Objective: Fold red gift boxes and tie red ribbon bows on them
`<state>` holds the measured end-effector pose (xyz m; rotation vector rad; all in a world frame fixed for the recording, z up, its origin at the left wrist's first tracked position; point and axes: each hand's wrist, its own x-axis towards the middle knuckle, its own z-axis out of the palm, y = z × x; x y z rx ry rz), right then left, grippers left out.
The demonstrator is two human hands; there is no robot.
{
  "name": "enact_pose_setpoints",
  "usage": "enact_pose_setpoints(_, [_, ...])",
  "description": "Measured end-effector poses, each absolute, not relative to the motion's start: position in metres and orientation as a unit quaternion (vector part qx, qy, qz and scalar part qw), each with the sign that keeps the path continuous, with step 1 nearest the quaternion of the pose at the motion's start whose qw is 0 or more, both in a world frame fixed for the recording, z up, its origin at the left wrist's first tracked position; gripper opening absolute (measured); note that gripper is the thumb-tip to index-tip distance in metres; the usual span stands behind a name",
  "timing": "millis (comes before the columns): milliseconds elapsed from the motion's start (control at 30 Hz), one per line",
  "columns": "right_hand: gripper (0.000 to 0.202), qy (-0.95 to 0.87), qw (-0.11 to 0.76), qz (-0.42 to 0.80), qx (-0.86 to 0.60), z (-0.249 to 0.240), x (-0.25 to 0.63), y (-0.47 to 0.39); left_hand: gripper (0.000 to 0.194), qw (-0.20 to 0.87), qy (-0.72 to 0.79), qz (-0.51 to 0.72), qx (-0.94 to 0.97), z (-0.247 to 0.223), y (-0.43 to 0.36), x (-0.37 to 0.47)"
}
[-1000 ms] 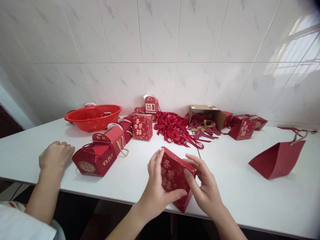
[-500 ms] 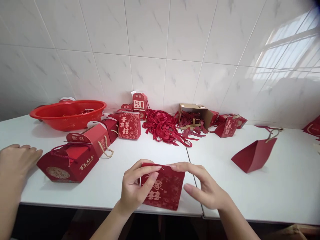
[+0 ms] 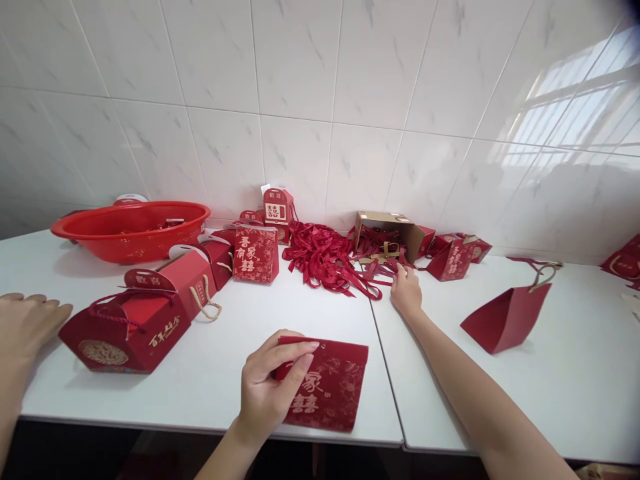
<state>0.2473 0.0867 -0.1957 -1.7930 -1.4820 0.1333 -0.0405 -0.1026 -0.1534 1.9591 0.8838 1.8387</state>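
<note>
My left hand pinches the top left edge of a flat-topped red gift box with gold characters and a small hole near its upper edge. The box is over the table's front edge, slightly tilted. My right hand is stretched far forward, its fingers curled at the dark red ribbons spilling from an open cardboard box. What lies between those fingertips is hidden. Left of them sits a heap of brighter red ribbon.
Another person's hand rests at the far left, beside a large red gift box with a cord handle. Behind stands a red plastic basin. A finished-looking red box with a looped handle stands at right. A tiled wall closes the back.
My right hand has let go of the gift box's top edge and moved forward to the dark ribbons. My left hand still grips the box, nearly in the same place.
</note>
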Motion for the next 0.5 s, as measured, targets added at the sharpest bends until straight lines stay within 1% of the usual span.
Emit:
enact_pose_setpoints(100, [0.048,-0.598,0.386,0.042,-0.701,-0.194,0.246,0.111,0.029,0.140,0.315,0.634,0.692,-0.155,-0.104,-0.042])
enact_pose_setpoints(200, [0.038,-0.599,0.389,0.061,-0.697,-0.194,0.247,0.124,0.032,0.108,0.322,0.631,0.698,-0.159,-0.106,-0.041])
enact_pose_setpoints(267, [0.033,-0.597,0.402,0.084,-0.689,-0.196,0.250,0.123,0.035,0.062,0.349,0.638,0.683,-0.162,-0.103,-0.039])
enact_pose_setpoints(400, [0.031,-0.583,0.464,0.135,-0.654,-0.193,0.249,0.110,0.038,-0.058,0.419,0.647,0.635,-0.163,-0.083,-0.035])
enact_pose_setpoints(500, [0.030,-0.565,0.532,0.183,-0.604,-0.178,0.235,0.100,0.036,-0.113,0.457,0.627,0.621,-0.159,-0.069,-0.032])
